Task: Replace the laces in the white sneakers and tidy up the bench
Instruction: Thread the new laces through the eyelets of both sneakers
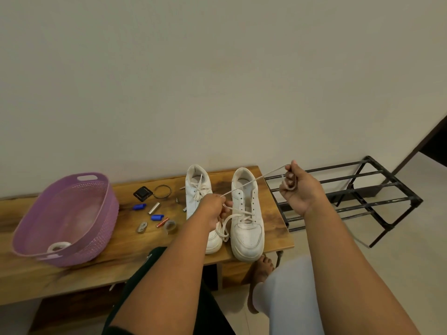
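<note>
Two white sneakers stand side by side on the wooden bench [72, 274], toes towards me. The left sneaker [197, 187] is laced and tied near its top. The right sneaker [246, 213] has a lace through only its lower eyelets. A white lace [244, 184] runs taut over the right sneaker between my hands. My left hand [212, 211] pinches one end of it between the two shoes. My right hand [297, 189] is raised to the right of the shoe and grips the other end, with lace wound round its fingers.
A purple plastic basket [65, 218] sits at the left of the bench with a white ring inside. Small items lie between it and the shoes: blue caps [139, 206], a metal tube [154, 208], a battery [162, 222], a tape roll [170, 227], a bracelet [162, 191]. A black metal shoe rack [350, 197] stands right.
</note>
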